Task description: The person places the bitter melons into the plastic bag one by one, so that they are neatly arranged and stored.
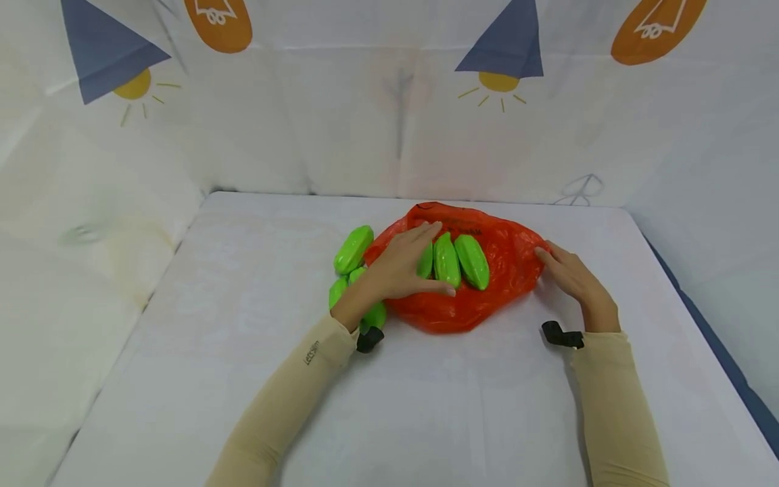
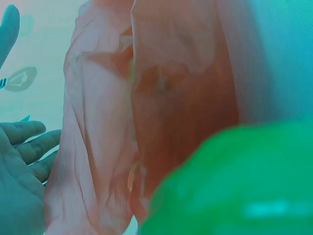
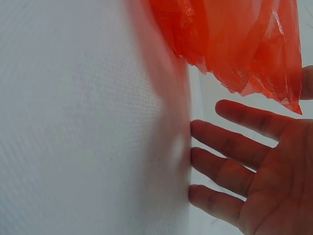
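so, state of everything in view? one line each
Red bag, wrinkled
Left grip, extended over the red bag
Right grip, touching the red bag's right edge
Three green pieces, lying against the red bag, leftmost partly hidden; inside or on top unclear
Other green pieces, at the red bag's left edge, some partly hidden

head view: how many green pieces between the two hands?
3, against the red bag: left piece, partly behind the left hand; middle piece; right piece. More may be hidden.
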`<state>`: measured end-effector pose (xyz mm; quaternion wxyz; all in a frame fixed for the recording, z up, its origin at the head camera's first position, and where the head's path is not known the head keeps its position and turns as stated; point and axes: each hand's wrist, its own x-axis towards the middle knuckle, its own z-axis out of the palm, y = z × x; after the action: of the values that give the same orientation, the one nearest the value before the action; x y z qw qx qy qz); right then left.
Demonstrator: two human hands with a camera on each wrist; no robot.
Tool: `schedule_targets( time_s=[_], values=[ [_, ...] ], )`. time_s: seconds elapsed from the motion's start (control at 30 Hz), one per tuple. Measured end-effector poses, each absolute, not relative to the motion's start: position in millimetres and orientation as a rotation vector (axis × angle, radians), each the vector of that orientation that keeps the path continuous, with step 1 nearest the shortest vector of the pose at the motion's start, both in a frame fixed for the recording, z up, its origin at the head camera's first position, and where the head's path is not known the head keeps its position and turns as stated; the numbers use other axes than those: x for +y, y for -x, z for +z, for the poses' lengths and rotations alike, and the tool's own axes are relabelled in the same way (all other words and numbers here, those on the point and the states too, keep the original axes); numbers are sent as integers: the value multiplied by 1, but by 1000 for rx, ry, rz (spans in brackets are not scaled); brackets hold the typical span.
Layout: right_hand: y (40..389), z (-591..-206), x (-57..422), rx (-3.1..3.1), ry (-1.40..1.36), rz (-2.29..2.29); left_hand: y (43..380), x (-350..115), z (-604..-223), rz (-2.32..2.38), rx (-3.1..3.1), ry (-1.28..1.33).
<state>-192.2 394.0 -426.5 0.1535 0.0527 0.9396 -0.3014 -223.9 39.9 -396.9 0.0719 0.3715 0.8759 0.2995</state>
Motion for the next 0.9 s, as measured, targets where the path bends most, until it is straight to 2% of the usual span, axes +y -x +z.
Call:
schedule_targets(
  time_s=[0.27, 0.5, 0.9],
  values=[
    [180, -420, 403, 2700, -151, -855, 219, 35, -395, 1020, 2570, -1159],
    [169, -417, 415, 2710, -164, -856, 226, 23, -378, 1013, 2572, -1280],
    [171, -417, 415, 2755, -121, -823, 247, -36, -368, 1197, 2546, -1085]
  ],
)
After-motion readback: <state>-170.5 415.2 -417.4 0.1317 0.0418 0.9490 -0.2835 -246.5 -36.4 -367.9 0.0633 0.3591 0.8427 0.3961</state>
